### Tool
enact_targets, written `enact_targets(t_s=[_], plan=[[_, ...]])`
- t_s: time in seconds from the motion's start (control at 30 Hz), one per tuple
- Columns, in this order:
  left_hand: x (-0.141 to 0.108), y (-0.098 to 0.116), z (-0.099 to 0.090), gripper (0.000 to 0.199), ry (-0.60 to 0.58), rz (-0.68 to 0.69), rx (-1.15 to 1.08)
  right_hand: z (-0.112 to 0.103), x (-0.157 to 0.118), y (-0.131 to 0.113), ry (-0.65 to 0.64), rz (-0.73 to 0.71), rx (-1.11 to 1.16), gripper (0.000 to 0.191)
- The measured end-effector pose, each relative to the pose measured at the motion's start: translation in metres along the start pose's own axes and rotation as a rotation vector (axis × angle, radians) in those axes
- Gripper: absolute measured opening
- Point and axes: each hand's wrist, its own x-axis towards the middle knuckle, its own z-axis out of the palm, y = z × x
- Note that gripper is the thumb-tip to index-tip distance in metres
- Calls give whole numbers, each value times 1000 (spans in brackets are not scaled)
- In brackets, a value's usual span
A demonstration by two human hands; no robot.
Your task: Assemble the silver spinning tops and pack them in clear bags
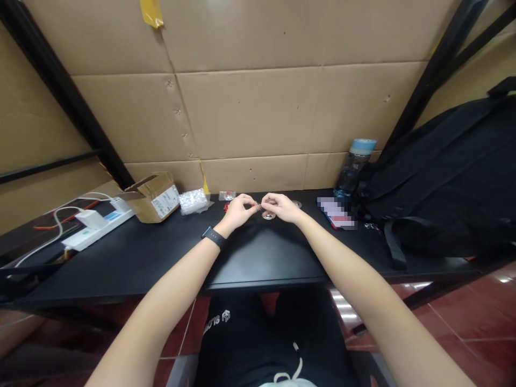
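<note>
Above the back part of the black table [258,258], my left hand [239,210] and my right hand [281,207] meet almost fingertip to fingertip. Each is closed in a pinch. Something thin and small shows between the fingertips, too small to make out. Just below my right fingers lies a small shiny round dish [268,215], partly covered by the hand. Another round item [297,204] is behind my right hand. Small red pieces [226,206] lie beside my left hand, and a small clear packet [228,195] sits behind it. A dark watch [214,237] is on my left wrist.
Left of my hands are a bubble-wrap bundle [194,201], an open cardboard box [155,199] and a white power strip [99,228] with cables. To the right are a phone [336,213], a bottle [355,167] and a black backpack [447,183]. Cardboard [250,118] walls the back.
</note>
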Motion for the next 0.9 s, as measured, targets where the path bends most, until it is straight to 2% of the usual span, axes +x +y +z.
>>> enact_targets(t_s=[0.2,0.37,0.53,0.7,0.9], plan=[[-1,-5,0,26,-67,-46,-133,0,1,2,66,-137,-239,19],[0,-7,-1,24,-139,-75,-164,-1,1,-2,59,-278,-382,10],[2,-9,-7,27,-10,-82,-80,-1,-2,-6,5,-272,-473,8],[-1,-5,-8,22,-196,134,63,-1,-2,-5,-40,-258,-459,8],[-4,-9,2,20,-266,98,224,-5,0,-1,-37,-271,-435,8]])
